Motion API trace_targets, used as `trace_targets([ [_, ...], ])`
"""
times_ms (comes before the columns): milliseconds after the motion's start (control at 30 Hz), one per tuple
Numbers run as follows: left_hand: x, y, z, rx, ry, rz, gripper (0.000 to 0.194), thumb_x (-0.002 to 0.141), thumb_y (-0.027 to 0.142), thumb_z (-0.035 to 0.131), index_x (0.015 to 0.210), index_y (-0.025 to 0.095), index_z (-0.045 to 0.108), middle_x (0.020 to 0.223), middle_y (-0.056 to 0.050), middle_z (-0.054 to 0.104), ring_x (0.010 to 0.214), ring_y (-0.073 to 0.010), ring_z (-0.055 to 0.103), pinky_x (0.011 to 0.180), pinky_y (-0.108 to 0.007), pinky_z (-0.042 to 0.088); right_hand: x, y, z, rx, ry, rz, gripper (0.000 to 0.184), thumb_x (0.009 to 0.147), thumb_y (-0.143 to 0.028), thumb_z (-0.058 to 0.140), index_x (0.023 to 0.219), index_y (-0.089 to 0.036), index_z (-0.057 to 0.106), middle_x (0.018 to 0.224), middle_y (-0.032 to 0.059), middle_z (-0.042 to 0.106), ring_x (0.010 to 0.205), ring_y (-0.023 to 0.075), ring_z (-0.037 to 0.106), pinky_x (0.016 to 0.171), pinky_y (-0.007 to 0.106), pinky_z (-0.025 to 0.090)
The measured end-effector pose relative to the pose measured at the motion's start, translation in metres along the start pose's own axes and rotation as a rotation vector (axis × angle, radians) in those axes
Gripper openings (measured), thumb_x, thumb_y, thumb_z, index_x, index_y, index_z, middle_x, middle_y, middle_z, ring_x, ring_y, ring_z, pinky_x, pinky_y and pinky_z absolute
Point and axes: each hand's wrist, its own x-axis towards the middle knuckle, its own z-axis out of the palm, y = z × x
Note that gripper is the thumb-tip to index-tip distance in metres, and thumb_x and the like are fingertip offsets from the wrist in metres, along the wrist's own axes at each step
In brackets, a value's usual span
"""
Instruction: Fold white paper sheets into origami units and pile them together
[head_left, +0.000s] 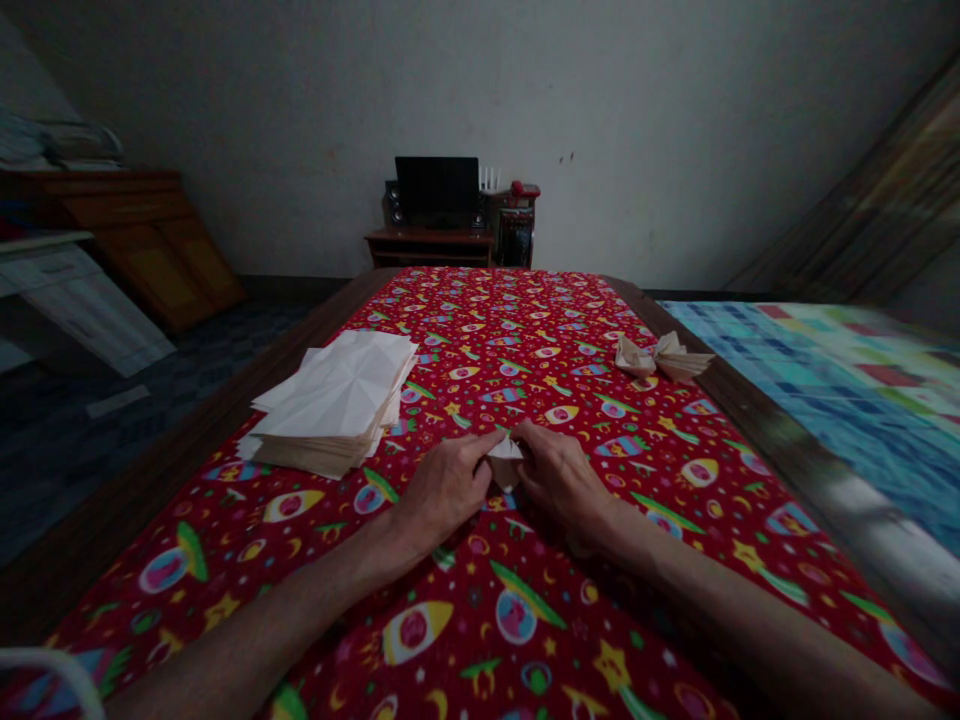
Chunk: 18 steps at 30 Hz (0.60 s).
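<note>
Pinching a small folded white paper piece [506,462] between nearly closed fingers, my left hand [448,484] and right hand [564,478] meet above the red patterned cloth [480,590]. Creased white sheets [334,390] lie stacked far left.

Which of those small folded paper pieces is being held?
The pale piece between the left hand and right hand; the other folded pieces lie farther right.

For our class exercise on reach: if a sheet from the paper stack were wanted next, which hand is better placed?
Probably the left hand: it is nearer the paper stack, on its side, though it and the right hand both hold the folded paper.
</note>
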Motion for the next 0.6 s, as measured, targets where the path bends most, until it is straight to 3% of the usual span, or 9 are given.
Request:
trace_targets([
  [300,0.0,-0.006,0.0,0.022,-0.078,0.079,0.035,0.083,0.01,0.052,0.115,0.021,0.062,0.084,-0.002,0.063,0.08,-0.0157,0.061,0.072,-0.026,0.05,0.001,-0.004,0.003,-0.383,-0.119,0.079,0.012,0.084,-0.013,0.047,0.086,-0.015,0.058,0.078,0.0061,0.061,0.066,0.015,0.052,0.053,0.025,0.025],
  [433,-0.002,-0.003,-0.003,0.084,-0.171,0.096,0.041,0.083,0.008,0.048,0.121,0.02,0.056,0.087,-0.003,0.059,0.082,-0.0161,0.059,0.075,-0.027,0.05,0.0,-0.013,-0.005,-0.486,-0.178,0.139,0.013,0.087,-0.016,0.046,0.088,-0.017,0.059,0.079,0.006,0.06,0.066,0.0151,0.053,0.051,0.026,0.023],
  [600,-0.004,-0.002,-0.003,0.117,-0.191,0.102,0.041,0.085,0.009,0.044,0.124,0.02,0.051,0.092,-0.003,0.057,0.088,-0.0168,0.058,0.078,-0.028,0.049,-0.003,-0.017,-0.01,-0.529,-0.24,0.145,0.012,0.088,-0.016,0.046,0.09,-0.017,0.058,0.084,0.0073,0.06,0.07,0.0165,0.052,0.052,0.027,0.025],
])
